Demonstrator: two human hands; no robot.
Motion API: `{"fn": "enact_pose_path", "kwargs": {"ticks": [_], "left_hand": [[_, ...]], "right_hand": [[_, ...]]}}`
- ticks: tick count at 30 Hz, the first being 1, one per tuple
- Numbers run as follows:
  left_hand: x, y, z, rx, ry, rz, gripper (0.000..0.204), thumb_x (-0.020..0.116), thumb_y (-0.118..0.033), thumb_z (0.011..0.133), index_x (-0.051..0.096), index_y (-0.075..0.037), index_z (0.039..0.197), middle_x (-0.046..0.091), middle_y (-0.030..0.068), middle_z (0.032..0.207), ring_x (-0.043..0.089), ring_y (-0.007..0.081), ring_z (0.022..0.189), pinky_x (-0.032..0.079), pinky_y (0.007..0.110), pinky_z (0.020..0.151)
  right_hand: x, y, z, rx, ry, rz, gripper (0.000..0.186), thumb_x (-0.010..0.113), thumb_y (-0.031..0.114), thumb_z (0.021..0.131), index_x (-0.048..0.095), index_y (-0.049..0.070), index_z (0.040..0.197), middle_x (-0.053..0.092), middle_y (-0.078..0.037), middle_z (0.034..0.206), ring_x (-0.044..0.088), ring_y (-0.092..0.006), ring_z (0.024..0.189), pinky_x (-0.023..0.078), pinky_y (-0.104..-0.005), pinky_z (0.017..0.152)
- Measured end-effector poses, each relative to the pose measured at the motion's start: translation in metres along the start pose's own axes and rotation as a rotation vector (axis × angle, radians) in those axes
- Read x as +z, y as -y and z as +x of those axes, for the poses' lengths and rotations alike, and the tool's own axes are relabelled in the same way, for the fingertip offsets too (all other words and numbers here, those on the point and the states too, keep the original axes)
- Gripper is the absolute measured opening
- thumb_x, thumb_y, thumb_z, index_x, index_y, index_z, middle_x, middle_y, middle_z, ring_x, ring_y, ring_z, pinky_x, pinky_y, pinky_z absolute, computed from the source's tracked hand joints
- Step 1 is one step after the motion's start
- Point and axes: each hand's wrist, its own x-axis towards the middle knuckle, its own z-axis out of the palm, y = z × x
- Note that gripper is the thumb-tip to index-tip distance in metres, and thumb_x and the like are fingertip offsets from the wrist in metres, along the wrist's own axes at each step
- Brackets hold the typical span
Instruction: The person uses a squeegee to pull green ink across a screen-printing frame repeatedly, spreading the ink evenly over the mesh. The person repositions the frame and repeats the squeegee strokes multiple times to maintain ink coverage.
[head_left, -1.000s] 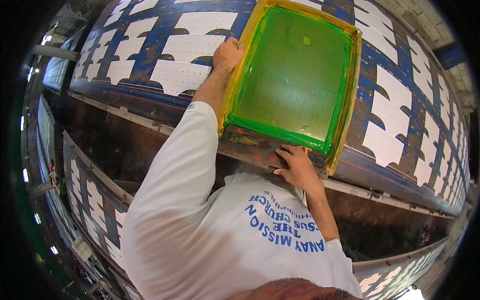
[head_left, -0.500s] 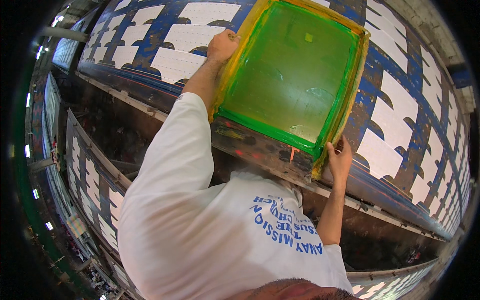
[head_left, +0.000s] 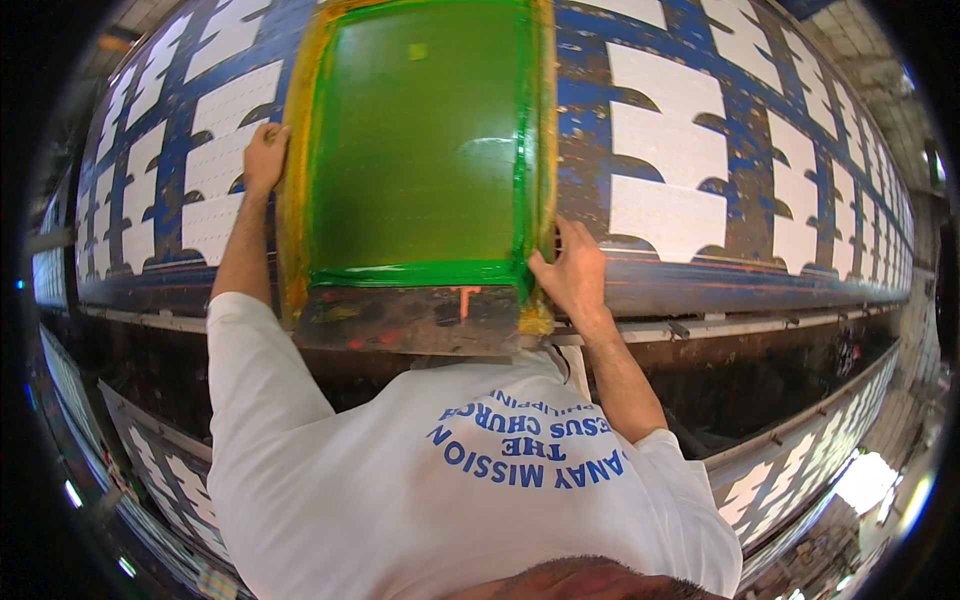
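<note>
A screen printing frame (head_left: 425,150) with green mesh and yellow-stained sides lies over the long blue table in front of me. My left hand (head_left: 266,157) grips the frame's left side about halfway up, fingers closed around the edge. Lower down on the opposite side, my right hand (head_left: 574,268) holds the right edge near the front corner, thumb and fingers bent against it. A dark, paint-stained board (head_left: 385,318) forms the near end of the frame, close to my shirt. Whatever lies directly beneath the mesh is mostly hidden.
White cut pieces (head_left: 668,150) lie in rows on the blue table (head_left: 585,120), on both sides of the frame. A rail (head_left: 720,325) runs along the table's near edge. Behind me, another table (head_left: 175,500) carries similar white pieces.
The view has turned and shifted, so the tilted frame now appears straighter and farther left. Both hands stay on its sides; the right hand's fingers have closed in more on the edge.
</note>
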Motion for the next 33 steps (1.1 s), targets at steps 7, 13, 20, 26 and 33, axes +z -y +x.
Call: {"fn": "enact_pose_path", "kwargs": {"ticks": [7, 13, 20, 26, 33], "left_hand": [[-0.004, -0.042, -0.002, 0.100, 0.039, 0.017, 0.052, 0.071, -0.053, 0.097, 0.072, -0.010, 0.127, 0.076, 0.0191, 0.121, 0.072, 0.0357, 0.116, 0.054, 0.042, 0.100], [0.043, -0.178, -0.042, 0.110, 0.015, 0.018, 0.051, 0.070, -0.053, 0.098, 0.072, -0.011, 0.126, 0.077, 0.0191, 0.117, 0.073, 0.0351, 0.112, 0.054, 0.043, 0.098], [0.130, -0.331, -0.120, 0.101, -0.025, -0.008, 0.046, 0.071, -0.048, 0.098, 0.072, -0.010, 0.124, 0.077, 0.0226, 0.116, 0.073, 0.0412, 0.110, 0.057, 0.046, 0.096], [0.180, -0.406, -0.174, 0.111, -0.047, -0.048, 0.045, 0.071, -0.046, 0.099, 0.072, -0.009, 0.123, 0.077, 0.0221, 0.114, 0.074, 0.0416, 0.109, 0.057, 0.047, 0.095], [0.194, -0.428, -0.193, 0.066, -0.033, 0.020, 0.044, 0.071, -0.046, 0.099, 0.071, -0.009, 0.123, 0.077, 0.0212, 0.115, 0.074, 0.0409, 0.109, 0.057, 0.048, 0.095]], "right_hand": [[-0.052, -0.026, 0.016, -0.053, -0.044, -0.015, 0.054, 0.081, 0.014, 0.075, 0.069, -0.004, 0.125, 0.068, -0.020, 0.097, 0.069, -0.0384, 0.092, 0.058, -0.0458, 0.081], [-0.144, -0.129, 0.031, 0.037, -0.039, 0.006, 0.052, 0.082, 0.015, 0.073, 0.071, -0.002, 0.121, 0.069, -0.020, 0.100, 0.069, -0.0388, 0.094, 0.057, -0.0466, 0.084], [-0.249, -0.267, 0.028, 0.082, -0.058, -0.048, 0.054, 0.081, 0.011, 0.076, 0.070, 0.000, 0.128, 0.071, -0.020, 0.107, 0.070, -0.0388, 0.102, 0.057, -0.0460, 0.089], [-0.298, -0.344, 0.017, 0.128, -0.041, -0.017, 0.057, 0.079, 0.008, 0.078, 0.067, -0.001, 0.134, 0.070, -0.020, 0.113, 0.069, -0.0391, 0.106, 0.056, -0.0462, 0.092], [-0.303, -0.378, 0.002, 0.178, 0.043, -0.024, 0.059, 0.079, 0.010, 0.082, 0.064, -0.004, 0.137, 0.069, -0.024, 0.119, 0.068, -0.0420, 0.111, 0.055, -0.0465, 0.097]]}}
